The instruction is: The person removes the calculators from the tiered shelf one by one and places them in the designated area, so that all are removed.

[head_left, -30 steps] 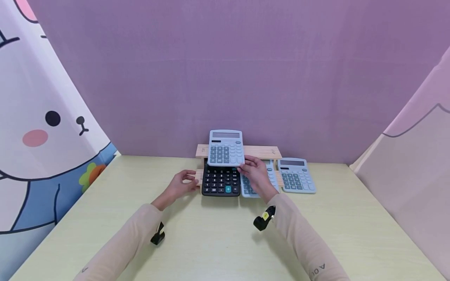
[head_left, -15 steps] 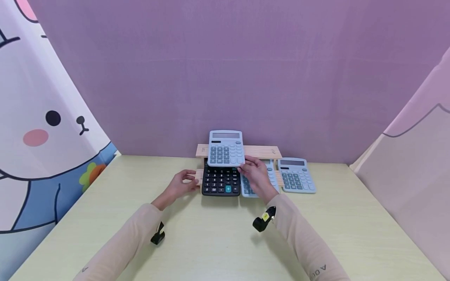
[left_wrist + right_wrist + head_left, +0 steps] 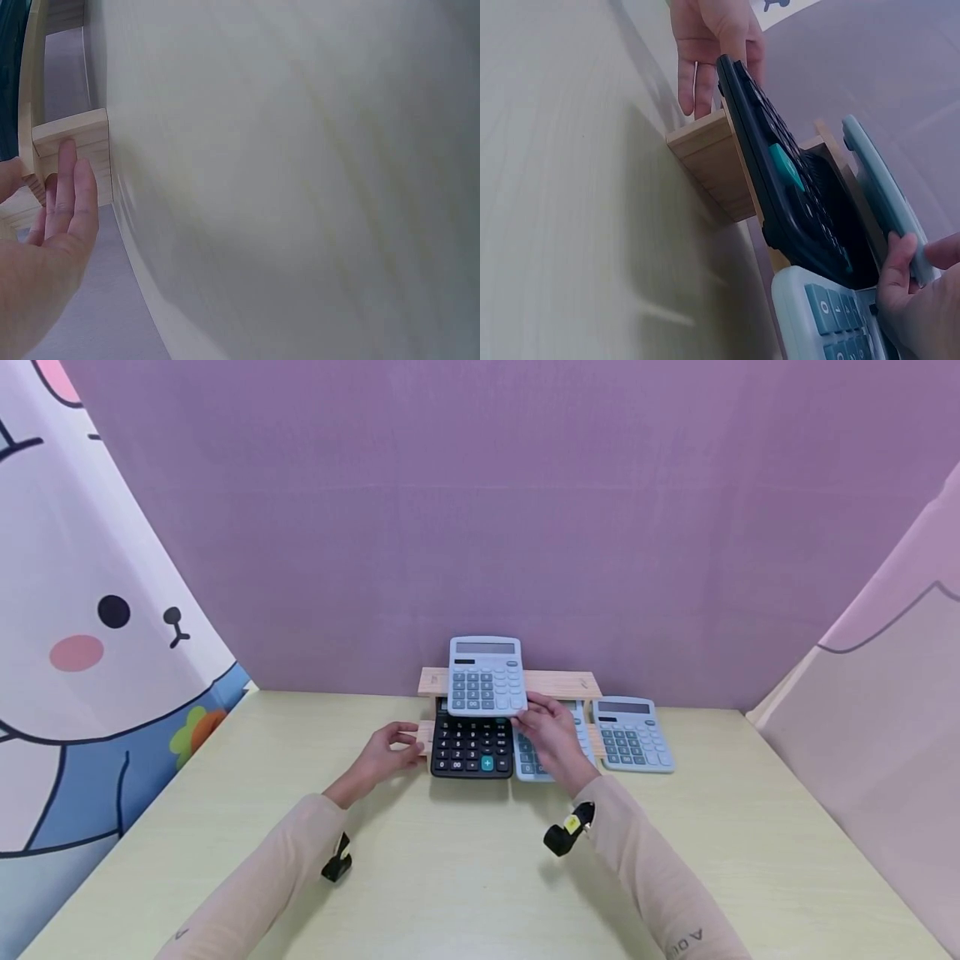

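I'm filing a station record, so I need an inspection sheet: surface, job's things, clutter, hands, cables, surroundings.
Surface: pale table, with shadows across it.
Job's things: wooden stand bearing a black calculator and the middle blue calculator, partly hidden; the outer blue calculator sits beside the stand; the upper blue calculator is held, contact with the stand unclear.
Clutter: nothing seen.
Hands: left hand grips the stand's end; right hand pinches the upper blue calculator's lower corner.
Cables: nothing seen.
Surroundings: purple backdrop behind; cartoon-print panel on the left.
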A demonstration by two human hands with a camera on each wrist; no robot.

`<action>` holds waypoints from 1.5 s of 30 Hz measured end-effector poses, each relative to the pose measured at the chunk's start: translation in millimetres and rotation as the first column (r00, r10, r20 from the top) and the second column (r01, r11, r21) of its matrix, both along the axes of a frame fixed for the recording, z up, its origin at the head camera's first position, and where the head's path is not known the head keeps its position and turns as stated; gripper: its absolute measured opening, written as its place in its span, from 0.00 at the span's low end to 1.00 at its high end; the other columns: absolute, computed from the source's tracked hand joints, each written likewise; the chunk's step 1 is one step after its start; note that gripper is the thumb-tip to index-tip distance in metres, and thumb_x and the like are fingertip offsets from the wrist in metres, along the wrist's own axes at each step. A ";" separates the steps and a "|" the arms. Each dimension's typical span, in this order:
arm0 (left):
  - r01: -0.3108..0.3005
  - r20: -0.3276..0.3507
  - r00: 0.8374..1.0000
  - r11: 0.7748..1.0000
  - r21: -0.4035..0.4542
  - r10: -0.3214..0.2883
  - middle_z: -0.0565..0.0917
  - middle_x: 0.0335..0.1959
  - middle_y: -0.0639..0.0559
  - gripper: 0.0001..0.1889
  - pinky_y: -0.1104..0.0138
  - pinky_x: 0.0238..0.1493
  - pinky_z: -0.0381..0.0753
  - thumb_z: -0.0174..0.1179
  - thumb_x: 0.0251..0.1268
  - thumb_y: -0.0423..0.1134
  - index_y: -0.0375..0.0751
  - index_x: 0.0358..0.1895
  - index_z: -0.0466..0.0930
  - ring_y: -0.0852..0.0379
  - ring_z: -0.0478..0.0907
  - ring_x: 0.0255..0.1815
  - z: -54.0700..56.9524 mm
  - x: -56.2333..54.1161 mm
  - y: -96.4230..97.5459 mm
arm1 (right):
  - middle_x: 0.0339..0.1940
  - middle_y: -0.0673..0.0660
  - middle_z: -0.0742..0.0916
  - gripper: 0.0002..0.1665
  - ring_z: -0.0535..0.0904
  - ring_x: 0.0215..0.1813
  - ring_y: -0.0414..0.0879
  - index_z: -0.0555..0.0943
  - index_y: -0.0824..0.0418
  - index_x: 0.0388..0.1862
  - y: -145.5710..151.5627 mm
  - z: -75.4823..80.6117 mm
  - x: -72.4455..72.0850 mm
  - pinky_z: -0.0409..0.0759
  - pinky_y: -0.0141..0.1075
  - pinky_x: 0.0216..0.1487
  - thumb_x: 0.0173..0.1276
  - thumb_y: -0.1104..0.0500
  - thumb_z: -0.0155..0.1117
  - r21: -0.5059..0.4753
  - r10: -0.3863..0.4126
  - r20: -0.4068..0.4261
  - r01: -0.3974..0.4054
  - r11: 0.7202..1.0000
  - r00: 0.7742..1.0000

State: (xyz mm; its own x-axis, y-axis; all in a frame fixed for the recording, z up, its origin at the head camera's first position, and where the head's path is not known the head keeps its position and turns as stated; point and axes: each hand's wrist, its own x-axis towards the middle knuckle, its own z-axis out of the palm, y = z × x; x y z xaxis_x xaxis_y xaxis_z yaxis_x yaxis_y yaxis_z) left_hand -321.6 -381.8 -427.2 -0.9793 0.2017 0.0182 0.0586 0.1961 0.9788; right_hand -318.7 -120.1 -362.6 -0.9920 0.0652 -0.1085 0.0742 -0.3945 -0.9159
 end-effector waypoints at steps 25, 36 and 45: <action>-0.020 0.013 1.000 1.000 -0.018 0.020 0.73 0.48 0.31 0.24 0.59 0.46 0.85 0.55 0.62 0.29 0.25 0.60 0.61 0.48 0.83 0.37 -1.2 -0.4 1.0 | 0.34 0.52 0.81 0.26 0.79 0.35 0.41 0.67 0.66 0.58 32.5 3.5 14.6 0.83 0.29 0.45 0.59 0.78 0.51 0.010 0.028 -0.004 -0.028 1.000 1.000; -0.018 0.019 1.000 1.000 -0.022 0.018 0.73 0.49 0.31 0.24 0.59 0.46 0.85 0.55 0.62 0.29 0.26 0.60 0.61 0.50 0.83 0.37 0.8 0.3 0.9 | 0.33 0.50 0.79 0.27 0.78 0.33 0.39 0.65 0.64 0.58 53.7 4.5 20.2 0.83 0.27 0.42 0.59 0.77 0.51 0.003 0.016 0.007 -0.016 1.000 1.000; -0.013 0.013 1.000 1.000 -0.022 0.014 0.73 0.49 0.31 0.24 0.59 0.46 0.85 0.55 0.62 0.29 0.26 0.60 0.61 0.50 0.82 0.36 0.0 -1.1 1.0 | 0.31 0.50 0.78 0.28 0.78 0.33 0.39 0.65 0.64 0.60 67.0 6.1 24.6 0.83 0.26 0.43 0.60 0.78 0.50 0.007 0.010 0.009 -0.010 1.000 1.000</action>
State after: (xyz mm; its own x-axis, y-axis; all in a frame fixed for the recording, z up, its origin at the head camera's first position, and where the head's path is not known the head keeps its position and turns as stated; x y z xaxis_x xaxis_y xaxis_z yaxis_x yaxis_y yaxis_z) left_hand -322.7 -380.9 -427.2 -0.9821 0.1886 0.0015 0.0433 0.2180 0.9750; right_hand -294.1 -53.2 -356.5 -0.9915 0.0566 -0.1172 0.0864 -0.3872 -0.9180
